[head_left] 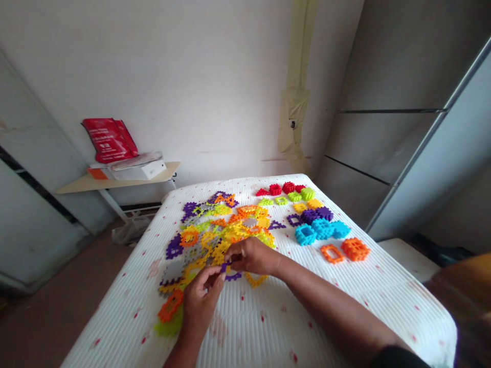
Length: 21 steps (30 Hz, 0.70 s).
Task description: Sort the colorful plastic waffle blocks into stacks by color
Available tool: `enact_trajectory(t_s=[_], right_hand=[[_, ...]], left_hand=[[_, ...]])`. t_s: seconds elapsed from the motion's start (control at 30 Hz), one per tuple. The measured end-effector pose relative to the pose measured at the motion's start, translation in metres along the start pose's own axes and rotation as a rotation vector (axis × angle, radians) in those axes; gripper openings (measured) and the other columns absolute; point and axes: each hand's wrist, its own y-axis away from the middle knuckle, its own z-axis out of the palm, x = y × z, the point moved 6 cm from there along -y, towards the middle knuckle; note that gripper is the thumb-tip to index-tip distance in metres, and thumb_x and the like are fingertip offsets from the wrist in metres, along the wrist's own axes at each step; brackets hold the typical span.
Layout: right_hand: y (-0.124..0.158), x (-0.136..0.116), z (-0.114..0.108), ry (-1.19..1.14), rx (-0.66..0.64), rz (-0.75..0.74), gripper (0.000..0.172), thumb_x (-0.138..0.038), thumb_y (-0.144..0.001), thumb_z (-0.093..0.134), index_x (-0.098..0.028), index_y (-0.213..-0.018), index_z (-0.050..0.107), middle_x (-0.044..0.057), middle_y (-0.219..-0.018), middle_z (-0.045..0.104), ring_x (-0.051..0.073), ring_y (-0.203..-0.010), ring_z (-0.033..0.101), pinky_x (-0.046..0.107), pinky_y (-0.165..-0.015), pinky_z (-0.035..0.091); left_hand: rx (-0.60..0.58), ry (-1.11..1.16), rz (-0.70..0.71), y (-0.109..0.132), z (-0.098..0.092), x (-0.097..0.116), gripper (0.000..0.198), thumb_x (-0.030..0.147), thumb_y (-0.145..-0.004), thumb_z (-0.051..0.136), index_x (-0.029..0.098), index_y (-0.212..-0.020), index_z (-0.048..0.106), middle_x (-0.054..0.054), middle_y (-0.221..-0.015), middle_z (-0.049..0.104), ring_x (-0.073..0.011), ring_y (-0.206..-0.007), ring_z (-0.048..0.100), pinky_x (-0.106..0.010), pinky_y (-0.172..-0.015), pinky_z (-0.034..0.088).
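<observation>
My left hand (202, 292) is closed in a pinch at the left edge of a purple interlocking building piece (232, 277). My right hand (253, 257) bends over the same piece from the right, its fingers pressed on the upper edge and partly hiding it. A heap of mixed yellow, grey, orange, green and purple pieces (207, 239) lies just beyond both hands. Close to the right wrist is a yellow frame piece (256, 279). Beside my left hand rest an orange piece (171, 305) and a green one (169, 327).
On the right side of the quilted table cover (268, 317), pieces are grouped by colour: red (275, 189), light green (308, 193), purple (322, 213), blue (322, 228) and orange (356, 249). A side shelf (76, 185) with a red bag (109, 140) stands at the left wall.
</observation>
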Motion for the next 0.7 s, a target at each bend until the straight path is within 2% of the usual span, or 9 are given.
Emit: enact_trajectory(t_s=[0.1, 0.23, 0.33, 0.43, 0.57, 0.7], right_hand=[[-0.002, -0.005, 0.000, 0.095, 0.098, -0.033, 0.019, -0.015, -0.075, 0.066, -0.019, -0.094, 0.067, 0.000, -0.080, 0.068, 0.010, -0.068, 0.059, 0.017, -0.061, 0.038], [0.000, -0.018, 0.001, 0.260, 0.120, -0.159, 0.013, -0.020, -0.081, 0.063, -0.018, -0.093, 0.064, 0.004, -0.088, 0.068, 0.014, -0.082, 0.059, 0.023, -0.074, 0.040], [0.003, -0.029, -0.002, 0.408, 0.156, -0.210, 0.027, -0.033, -0.079, 0.066, -0.019, -0.102, 0.062, 0.006, -0.103, 0.065, 0.020, -0.096, 0.054, 0.030, -0.080, 0.039], [0.007, -0.038, -0.001, 0.567, 0.159, -0.212, 0.039, -0.044, -0.076, 0.067, -0.020, -0.105, 0.060, 0.008, -0.116, 0.060, 0.024, -0.102, 0.049, 0.035, -0.080, 0.037], [0.008, -0.045, 0.011, 0.684, 0.141, -0.182, 0.033, -0.042, -0.082, 0.058, -0.017, -0.104, 0.058, 0.009, -0.110, 0.060, 0.024, -0.096, 0.047, 0.038, -0.075, 0.036], [0.006, -0.047, 0.022, 0.679, 0.142, -0.129, 0.027, -0.035, -0.087, 0.050, -0.016, -0.105, 0.057, 0.007, -0.097, 0.061, 0.022, -0.091, 0.048, 0.037, -0.073, 0.037]], left_hand=[[0.003, 0.107, -0.087, 0.000, -0.001, -0.003, 0.033, 0.041, -0.070, 0.063, 0.017, -0.091, 0.066, -0.005, -0.081, 0.071, -0.0200, -0.073, 0.065, -0.029, -0.066, 0.052], [-0.005, 0.133, -0.142, 0.000, -0.001, -0.003, 0.031, 0.045, -0.067, 0.065, 0.016, -0.076, 0.064, -0.001, -0.060, 0.062, -0.0161, -0.057, 0.058, -0.026, -0.056, 0.048], [0.024, 0.200, -0.206, 0.000, -0.003, -0.005, 0.034, 0.049, -0.066, 0.065, 0.016, -0.073, 0.061, 0.002, -0.052, 0.055, -0.0134, -0.051, 0.052, -0.023, -0.050, 0.043], [0.048, 0.253, -0.256, 0.000, -0.003, -0.007, 0.038, 0.052, -0.067, 0.064, 0.015, -0.073, 0.061, 0.002, -0.049, 0.053, -0.0123, -0.049, 0.048, -0.022, -0.048, 0.039], [0.053, 0.246, -0.253, 0.000, -0.005, -0.007, 0.040, 0.056, -0.069, 0.062, 0.016, -0.066, 0.059, 0.002, -0.047, 0.051, -0.0111, -0.047, 0.044, -0.022, -0.048, 0.037], [0.048, 0.219, -0.223, 0.001, -0.008, -0.006, 0.041, 0.055, -0.072, 0.061, 0.016, -0.060, 0.056, 0.002, -0.048, 0.049, -0.0103, -0.048, 0.043, -0.022, -0.048, 0.036]])
